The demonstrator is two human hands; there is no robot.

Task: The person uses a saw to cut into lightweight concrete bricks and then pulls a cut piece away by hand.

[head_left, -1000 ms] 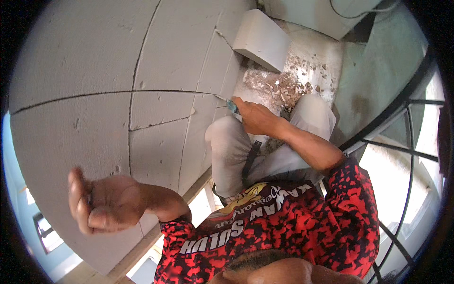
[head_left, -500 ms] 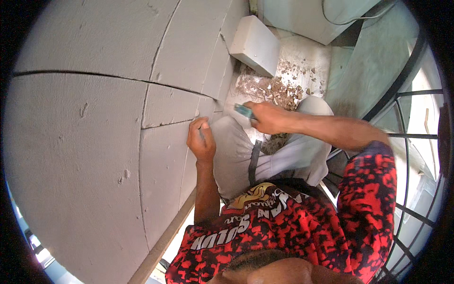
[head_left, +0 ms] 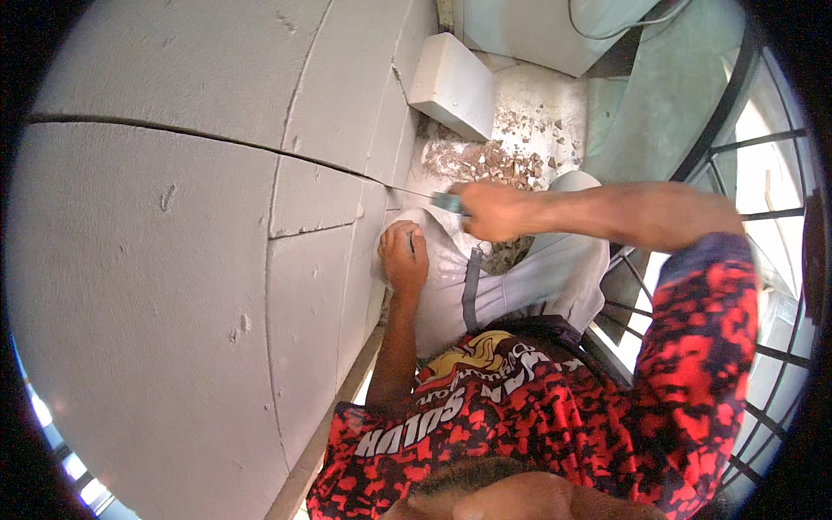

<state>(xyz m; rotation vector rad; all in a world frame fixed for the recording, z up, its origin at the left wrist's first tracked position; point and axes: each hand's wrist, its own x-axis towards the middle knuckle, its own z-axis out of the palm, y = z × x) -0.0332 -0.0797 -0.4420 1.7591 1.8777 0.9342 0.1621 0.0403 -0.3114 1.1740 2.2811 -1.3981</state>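
Observation:
My right hand is closed round the teal handle of a thin-bladed tool. Its narrow blade points left, and the tip meets the dark joint in the pale block wall. Whether the blade is toothed is too fine to see. Curled on my bent left knee, beside the wall, is my left hand. A small dark sliver shows among its fingers, but I cannot make out what it is.
A loose white block leans near the wall's far end. Broken brown and white rubble litters the floor beyond my knees. Black metal bars curve along the right side, and a pale panel stands at the back.
My left hand has moved right, off the wall's face and onto my knee. The tool's blade now shows reaching the joint, and my right elbow has swung outward to the right.

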